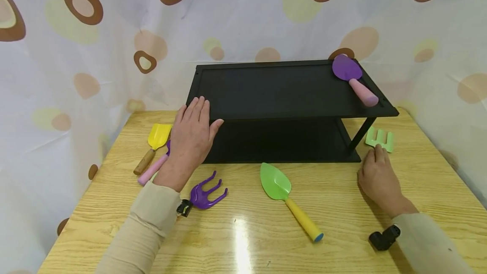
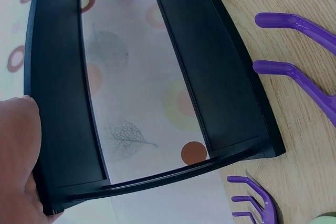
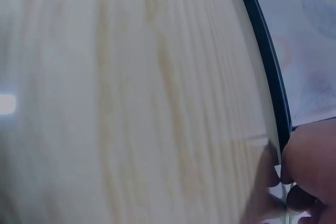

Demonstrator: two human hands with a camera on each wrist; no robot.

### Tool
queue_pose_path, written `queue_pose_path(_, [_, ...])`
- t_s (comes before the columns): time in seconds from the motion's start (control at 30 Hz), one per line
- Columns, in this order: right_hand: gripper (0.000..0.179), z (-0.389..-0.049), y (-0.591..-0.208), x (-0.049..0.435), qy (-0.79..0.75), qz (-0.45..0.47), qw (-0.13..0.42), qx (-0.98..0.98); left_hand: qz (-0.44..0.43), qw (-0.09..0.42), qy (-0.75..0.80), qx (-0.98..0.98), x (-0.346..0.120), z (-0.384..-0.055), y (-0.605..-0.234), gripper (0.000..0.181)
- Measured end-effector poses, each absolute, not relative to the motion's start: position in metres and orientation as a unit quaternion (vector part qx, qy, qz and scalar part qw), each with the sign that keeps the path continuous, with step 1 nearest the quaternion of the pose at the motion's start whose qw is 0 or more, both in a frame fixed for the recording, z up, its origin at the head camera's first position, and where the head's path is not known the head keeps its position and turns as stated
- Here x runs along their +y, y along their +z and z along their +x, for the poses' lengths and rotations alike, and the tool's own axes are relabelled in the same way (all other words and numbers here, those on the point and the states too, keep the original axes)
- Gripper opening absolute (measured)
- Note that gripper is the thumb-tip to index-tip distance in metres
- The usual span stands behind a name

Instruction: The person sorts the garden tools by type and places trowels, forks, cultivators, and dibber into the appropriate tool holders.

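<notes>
My left hand [image 1: 192, 136] lies with straight fingers on the front left corner of a black two-tier shelf [image 1: 266, 92]. In the left wrist view that hand [image 2: 18, 145] shows at the shelf's edge. To the right of the shelf, my right hand [image 1: 380, 181] holds a light green hand fork [image 1: 389, 143] low over the table. Its tines point away from me, and the fingers hide its handle. The right wrist view catches the curled fingers [image 3: 315, 156] close beside the dark shelf edge.
A purple trowel [image 1: 347, 68] with a pink handle lies on the shelf's top right. In front lie a green trowel [image 1: 275, 181] with a yellow handle and a purple hand fork [image 1: 201, 195]. At left are a yellow shovel [image 1: 159, 135] and a pink-handled purple fork [image 1: 154, 171], partly hidden.
</notes>
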State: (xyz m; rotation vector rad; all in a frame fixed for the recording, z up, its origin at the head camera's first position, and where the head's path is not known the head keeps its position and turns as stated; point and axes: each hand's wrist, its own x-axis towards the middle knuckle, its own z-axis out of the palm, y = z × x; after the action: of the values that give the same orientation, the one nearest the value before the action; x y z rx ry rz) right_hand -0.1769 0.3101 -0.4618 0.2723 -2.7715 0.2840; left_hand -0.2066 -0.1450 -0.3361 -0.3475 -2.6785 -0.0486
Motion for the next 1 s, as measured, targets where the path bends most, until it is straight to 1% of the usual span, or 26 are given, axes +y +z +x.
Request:
queue_pose_path(0.17, [0.048, -0.179, -0.463, 0.313, 0.097, 0.097, 0.152, -0.979, -0.123, 0.212, -0.019, -0.969, -0.145, -0.206, -0.336, 0.066])
queue_pose_path(0.4, [0.041, -0.181, -0.467, 0.315, 0.123, 0.102, 0.209, -0.965, -0.127, 0.219, -0.02, -0.967, -0.145, -0.206, -0.336, 0.065])
queue_pose_path(0.57, [0.042, -0.181, -0.469, 0.318, 0.104, 0.107, 0.211, -0.966, -0.128, 0.219, -0.018, -0.967, -0.145, -0.206, -0.336, 0.065])
queue_pose_path(0.7, [0.036, -0.18, -0.467, 0.322, 0.086, 0.113, 0.231, -0.963, -0.127, 0.216, -0.019, -0.968, -0.144, -0.206, -0.337, 0.066])
queue_pose_path(0.8, [0.034, -0.179, -0.463, 0.324, 0.106, 0.107, 0.229, -0.962, -0.126, 0.22, -0.021, -0.967, -0.145, -0.206, -0.337, 0.066])
queue_pose_path(1.0, [0.044, -0.175, -0.457, 0.329, 0.124, 0.095, 0.2, -0.967, -0.132, 0.234, -0.026, -0.963, -0.146, -0.206, -0.338, 0.065])
